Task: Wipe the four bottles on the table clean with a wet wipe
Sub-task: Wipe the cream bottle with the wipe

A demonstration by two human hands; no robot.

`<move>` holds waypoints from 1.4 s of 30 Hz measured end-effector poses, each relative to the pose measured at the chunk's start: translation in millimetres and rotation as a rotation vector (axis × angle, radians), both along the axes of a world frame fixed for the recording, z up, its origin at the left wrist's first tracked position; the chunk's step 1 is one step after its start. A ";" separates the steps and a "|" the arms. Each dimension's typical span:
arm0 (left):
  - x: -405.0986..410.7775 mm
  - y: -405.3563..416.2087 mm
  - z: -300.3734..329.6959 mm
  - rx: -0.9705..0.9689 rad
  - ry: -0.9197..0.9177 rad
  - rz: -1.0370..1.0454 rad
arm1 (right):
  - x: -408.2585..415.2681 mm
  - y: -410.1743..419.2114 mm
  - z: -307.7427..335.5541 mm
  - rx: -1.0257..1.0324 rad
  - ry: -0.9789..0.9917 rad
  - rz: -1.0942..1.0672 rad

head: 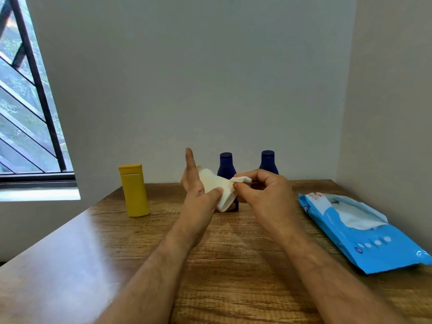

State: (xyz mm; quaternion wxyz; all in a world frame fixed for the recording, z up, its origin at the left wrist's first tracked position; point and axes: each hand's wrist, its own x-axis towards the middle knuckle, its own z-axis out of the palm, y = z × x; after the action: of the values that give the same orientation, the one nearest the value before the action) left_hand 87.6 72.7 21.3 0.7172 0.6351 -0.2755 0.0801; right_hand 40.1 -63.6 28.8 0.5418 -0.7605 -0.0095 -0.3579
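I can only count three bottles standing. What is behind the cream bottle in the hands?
A dark blue bottle stands behind the cream bottle; only its cap, shoulder and base show.

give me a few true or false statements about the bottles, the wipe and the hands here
1. The left hand holds a cream bottle above the table. True.
2. The right hand is empty. False: it pinches a wet wipe against the cream bottle.
3. The yellow bottle lies on its side. False: it stands upright.
4. Two dark blue bottles stand behind the hands. True.
5. The blue wipes pack is left of the yellow bottle. False: it lies on the right side of the table.
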 end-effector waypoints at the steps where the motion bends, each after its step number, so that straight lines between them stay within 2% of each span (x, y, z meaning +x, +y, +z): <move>1: 0.1 0.9 0.3 0.028 -0.016 0.024 | 0.9 -0.3 -0.6 0.003 0.014 0.015; 4: -2.0 4.1 1.9 0.152 -0.080 0.127 | 1.6 0.0 -3.9 -0.008 0.069 0.076; 6: -3.9 4.9 2.3 0.203 -0.091 0.118 | 1.6 1.7 -6.6 -0.049 0.100 0.088; 9: -5.3 4.0 2.3 0.142 0.002 -0.007 | 2.7 2.1 -7.8 -0.063 0.095 0.031; 15: 1.1 -0.9 -0.5 0.045 0.149 -0.002 | 1.7 1.1 -3.9 -0.053 0.030 -0.008; 18: -2.5 -1.1 0.6 0.119 0.112 0.006 | 0.4 1.5 -3.3 -0.037 -0.007 0.016; 21: -3.0 -1.6 0.2 0.206 0.068 0.136 | -1.2 3.2 -2.4 -0.011 -0.078 0.016; 29: -0.6 0.2 0.4 0.317 -0.122 0.266 | -8.3 1.1 5.1 0.011 -0.227 -0.012; 33: -0.8 -0.3 -1.5 0.315 -0.195 0.342 | -7.1 3.1 2.6 -0.016 -0.215 0.004; 36: 1.5 0.6 -2.9 0.276 -0.235 0.398 | -7.8 3.6 0.3 -0.114 -0.216 0.001; 42: 16.2 3.0 -8.7 0.144 -0.235 0.399 | -12.0 14.2 -6.0 -0.465 -0.259 0.009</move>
State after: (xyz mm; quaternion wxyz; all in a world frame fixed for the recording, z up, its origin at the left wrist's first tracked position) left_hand 103.8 75.8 12.6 0.6032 0.7126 -0.2309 0.2738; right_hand 28.1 -49.4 22.8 0.3485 -0.8123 -0.1640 -0.4381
